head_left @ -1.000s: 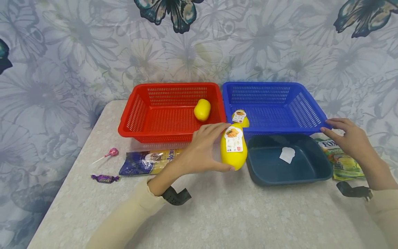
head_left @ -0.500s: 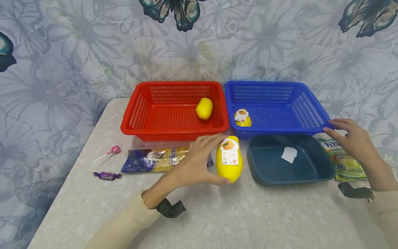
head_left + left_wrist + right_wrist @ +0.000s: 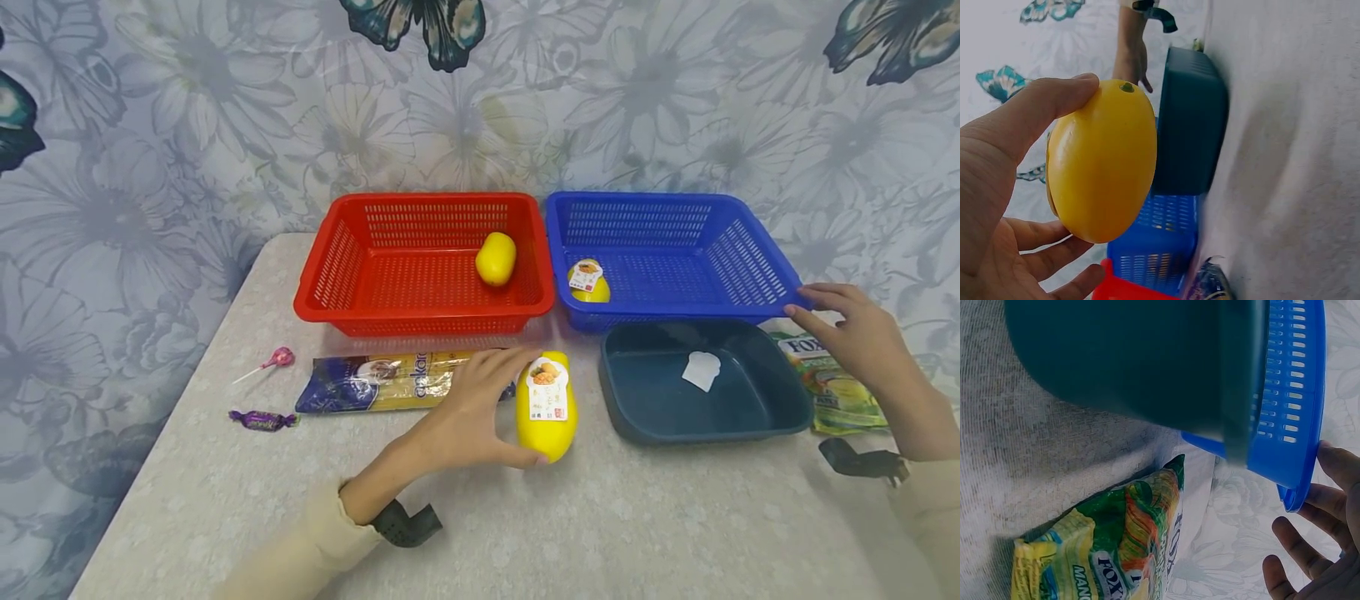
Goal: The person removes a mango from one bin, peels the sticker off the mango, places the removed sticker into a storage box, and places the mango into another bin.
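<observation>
My left hand [image 3: 480, 408] grips a yellow mango-shaped container [image 3: 547, 407] with a white fruit label, low over the table between the pasta packet and the dark teal tub [image 3: 780, 417]. In the left wrist view the thumb and fingers wrap that yellow container [image 3: 1102, 159]. My right hand [image 3: 843, 329] rests with straight fingers on the near right corner of the blue basket [image 3: 757, 275]; its fingertips [image 3: 1335, 465] touch the blue rim [image 3: 1300, 425]. A second labelled yellow container [image 3: 588, 280] lies in the blue basket. A plain yellow one [image 3: 496, 258] lies in the red basket [image 3: 322, 283].
A pasta packet [image 3: 382, 379], a pink lollipop [image 3: 276, 359] and a purple wrapped candy [image 3: 261, 419] lie at the left. A green and yellow Fox candy bag [image 3: 832, 387] lies right of the tub. A white tag [image 3: 701, 370] sits inside the tub. Floral wall behind.
My left hand has carried the yellow container down and toward me, away from the blue basket's front, and slightly left. The right hand has stayed on the basket corner.
</observation>
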Motion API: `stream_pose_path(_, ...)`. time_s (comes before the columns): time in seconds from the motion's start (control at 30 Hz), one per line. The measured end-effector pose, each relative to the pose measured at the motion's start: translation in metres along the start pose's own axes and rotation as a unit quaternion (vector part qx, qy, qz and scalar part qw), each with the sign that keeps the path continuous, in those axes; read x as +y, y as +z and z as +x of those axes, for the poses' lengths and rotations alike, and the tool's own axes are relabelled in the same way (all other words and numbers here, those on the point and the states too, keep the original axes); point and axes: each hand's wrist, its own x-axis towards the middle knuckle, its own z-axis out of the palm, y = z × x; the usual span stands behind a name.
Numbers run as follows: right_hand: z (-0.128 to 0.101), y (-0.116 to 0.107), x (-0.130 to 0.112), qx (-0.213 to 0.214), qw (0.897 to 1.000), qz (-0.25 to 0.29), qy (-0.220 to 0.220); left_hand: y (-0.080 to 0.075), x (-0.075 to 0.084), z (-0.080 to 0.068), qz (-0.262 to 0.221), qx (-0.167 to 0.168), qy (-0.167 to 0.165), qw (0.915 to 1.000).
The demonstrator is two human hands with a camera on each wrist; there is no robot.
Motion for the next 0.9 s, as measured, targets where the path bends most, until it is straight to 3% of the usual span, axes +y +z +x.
stream_pose_path(0.63,0.002,0.001,0.002,-0.007,1.0,-0.002,0.002,0.022,-0.02,-0.028,0.013,0.006,-0.011,0.9998)
stream_pose_path(0.9,0.001,0.0,0.002,-0.013,1.0,0.0,0.006,0.026,-0.024,-0.036,0.001,-0.009,-0.036,0.9993)
